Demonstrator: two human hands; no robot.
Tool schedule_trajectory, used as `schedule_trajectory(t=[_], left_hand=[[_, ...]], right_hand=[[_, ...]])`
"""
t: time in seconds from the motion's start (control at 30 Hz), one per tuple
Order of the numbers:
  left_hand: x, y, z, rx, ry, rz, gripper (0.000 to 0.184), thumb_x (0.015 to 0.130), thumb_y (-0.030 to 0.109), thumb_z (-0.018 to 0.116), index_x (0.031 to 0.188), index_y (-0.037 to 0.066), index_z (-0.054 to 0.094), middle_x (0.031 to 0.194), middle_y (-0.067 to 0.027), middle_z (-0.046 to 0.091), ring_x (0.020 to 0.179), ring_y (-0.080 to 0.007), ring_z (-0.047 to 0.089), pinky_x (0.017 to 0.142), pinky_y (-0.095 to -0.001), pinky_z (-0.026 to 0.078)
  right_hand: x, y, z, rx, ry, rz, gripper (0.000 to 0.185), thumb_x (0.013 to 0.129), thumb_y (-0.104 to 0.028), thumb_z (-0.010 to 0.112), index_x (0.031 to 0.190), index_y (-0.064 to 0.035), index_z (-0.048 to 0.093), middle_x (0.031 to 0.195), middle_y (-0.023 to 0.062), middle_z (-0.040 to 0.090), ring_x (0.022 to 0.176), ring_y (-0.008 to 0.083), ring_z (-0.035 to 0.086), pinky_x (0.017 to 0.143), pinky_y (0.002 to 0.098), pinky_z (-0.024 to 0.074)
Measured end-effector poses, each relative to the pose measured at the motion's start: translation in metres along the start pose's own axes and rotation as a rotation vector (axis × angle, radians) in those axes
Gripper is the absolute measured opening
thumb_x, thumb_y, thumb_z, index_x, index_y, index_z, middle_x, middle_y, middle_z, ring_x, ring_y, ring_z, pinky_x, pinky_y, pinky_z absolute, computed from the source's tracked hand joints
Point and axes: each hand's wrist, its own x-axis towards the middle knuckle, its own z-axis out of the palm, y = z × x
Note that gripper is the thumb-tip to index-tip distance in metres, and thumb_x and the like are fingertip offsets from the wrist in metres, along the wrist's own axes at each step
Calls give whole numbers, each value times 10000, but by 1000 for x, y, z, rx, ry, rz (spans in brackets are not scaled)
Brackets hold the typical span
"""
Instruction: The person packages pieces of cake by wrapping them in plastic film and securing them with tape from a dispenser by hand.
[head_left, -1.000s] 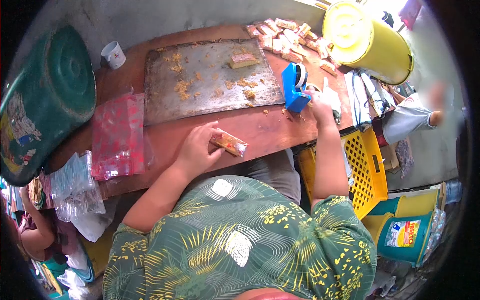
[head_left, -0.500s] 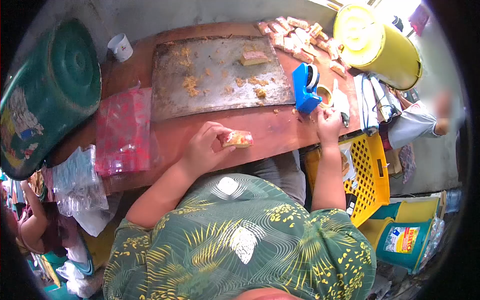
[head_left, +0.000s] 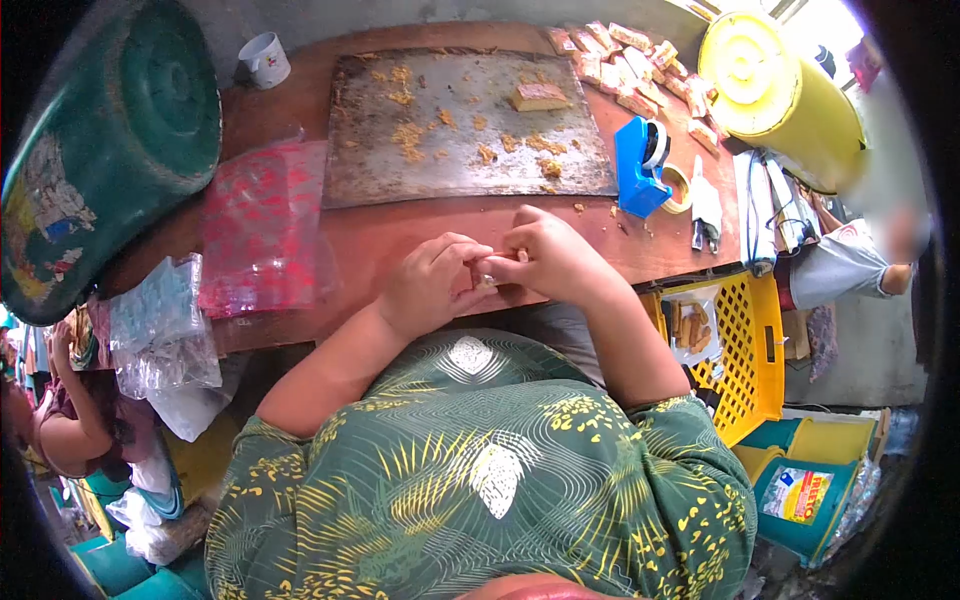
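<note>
Near the table's front edge, my left hand [head_left: 432, 285] is closed on a small wrapped cake piece [head_left: 484, 282], mostly covered by fingers. Against its right end is my right hand [head_left: 548, 256], fingers pinched together; whatever they pinch is too small to make out. Behind both hands lies a metal tray [head_left: 450, 190] with crumbs and one unwrapped cake block [head_left: 540, 97]. A blue tape dispenser [head_left: 632, 170] stands right of the tray, beside a tape roll [head_left: 677, 189].
Wrapped pieces [head_left: 640, 68] are piled at the back right beside a yellow container [head_left: 770, 80]. Pink printed bags [head_left: 262, 235], a white mug [head_left: 264, 60] and a green bin [head_left: 130, 130] are on the left. A yellow crate [head_left: 748, 340] is below right. Other people [head_left: 75, 420] appear at both sides.
My right hand has come from the tape dispenser to the cake piece in my left hand. The view has shifted, and the tape roll now shows fully beside the dispenser.
</note>
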Motion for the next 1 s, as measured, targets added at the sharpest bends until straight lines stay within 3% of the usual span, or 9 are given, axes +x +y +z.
schedule_trajectory(t=[0.13, 0.27, 0.33, 0.4, 0.5, 0.53, 0.6, 0.73, 1.0], left_hand=[[-2, -6, 1, -81, -14, -39, 479, 755, 218, 928, 1122, 63, 662, 1054, -143, 706, 947, -313, 717, 845, -393, 595], [-4, -9, 5, -165, -26, -47, 528, 758, 198, 909, 1188, 69, 630, 1129, -133, 696, 1048, -322, 698, 923, -424, 576], [2, -2, 0, -214, -42, -58, 523, 763, 203, 912, 1186, 68, 636, 1150, -139, 691, 1081, -329, 691, 949, -420, 569], [17, 11, -17, -246, -28, -4, 445, 831, 203, 870, 1187, 53, 648, 1209, -158, 673, 1144, -332, 666, 999, -434, 544], [43, 50, -71, -424, -13, 43, 337, 892, 157, 787, 1192, 47, 681, 1227, -157, 678, 1135, -336, 664, 983, -454, 538], [53, 72, -93, -574, -10, 84, 315, 905, 155, 771, 1194, 60, 689, 1205, -159, 687, 1122, -332, 671, 960, -441, 540], [74, 106, -131, -828, -72, 277, 277, 930, 172, 761, 1198, 136, 698, 1190, -126, 708, 1131, -327, 670, 967, -453, 509], [89, 144, -157, -1034, -223, 483, 271, 928, 160, 754, 1190, 129, 695, 1188, -124, 704, 1137, -327, 666, 980, -457, 503], [84, 148, -151, -1085, -245, 472, 257, 924, 137, 741, 1175, 114, 690, 1184, -119, 698, 1148, -327, 659, 1007, -465, 489]], right_hand=[[-13, 46, 5, -44, 104, 179, 437, 776, -404, 896, 805, 3, 740, 1001, 194, 645, 880, 334, 655, 780, 451, 542], [-25, 26, 11, 27, 236, -390, 377, 717, -225, 922, 849, -41, 621, 935, 159, 619, 883, 358, 644, 796, 469, 535], [-32, 5, -1, -71, -86, -87, 274, 762, -156, 835, 901, -49, 625, 993, 154, 684, 936, 406, 652, 844, 478, 539], [-36, 10, -34, -101, -115, -125, 213, 786, -122, 790, 955, -58, 677, 981, 170, 707, 948, 402, 673, 824, 467, 550], [-27, 57, -100, -303, 679, 37, 145, 840, -15, 703, 970, -80, 716, 952, 163, 714, 927, 345, 691, 828, 442, 552], [-30, 20, -128, -640, 1007, -139, 107, 868, -43, 738, 960, -80, 699, 1026, 130, 718, 993, 309, 691, 864, 427, 541], [-30, 17, -155, -518, 1231, -137, 122, 886, -86, 775, 961, -72, 680, 1077, 110, 707, 1049, 291, 681, 894, 421, 528], [-6, -7, -135, -357, 1011, -327, 174, 891, -132, 804, 987, -58, 679, 1093, 133, 697, 1043, 299, 679, 954, 408, 519], [16, 13, -61, -196, 540, -199, 210, 895, -178, 810, 1009, -38, 702, 1174, 141, 681, 1126, 352, 659, 968, 430, 532]])
